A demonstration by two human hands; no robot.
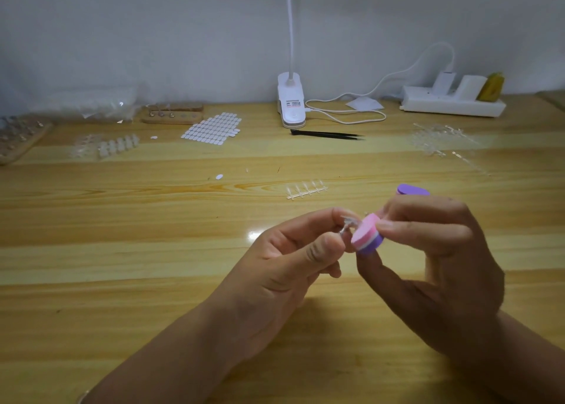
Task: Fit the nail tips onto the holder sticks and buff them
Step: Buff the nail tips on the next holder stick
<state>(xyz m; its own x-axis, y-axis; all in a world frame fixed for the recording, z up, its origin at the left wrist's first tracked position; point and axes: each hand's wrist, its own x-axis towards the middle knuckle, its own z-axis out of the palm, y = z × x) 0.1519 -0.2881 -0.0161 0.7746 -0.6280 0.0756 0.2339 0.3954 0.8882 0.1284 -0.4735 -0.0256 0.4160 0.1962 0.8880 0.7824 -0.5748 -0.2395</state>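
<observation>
My left hand point(287, 263) pinches a clear holder stick with a nail tip point(348, 224) on its end, just above the wooden table point(153, 250). My right hand point(428, 250) grips a pink and purple buffer block point(367, 235), its pink face against the nail tip. A short strip of clear nail tips point(306, 189) lies on the table behind my hands. Rows of nail tips point(117, 146) lie at the far left, and clear holder sticks point(440, 140) are piled at the far right.
A sheet of white adhesive tabs point(212, 127) and black tweezers point(327, 134) lie mid-table. A white clip lamp point(291, 104) and a power strip point(452, 104) stand at the back. Wooden stands point(172, 113) and a plastic bag point(91, 102) sit back left.
</observation>
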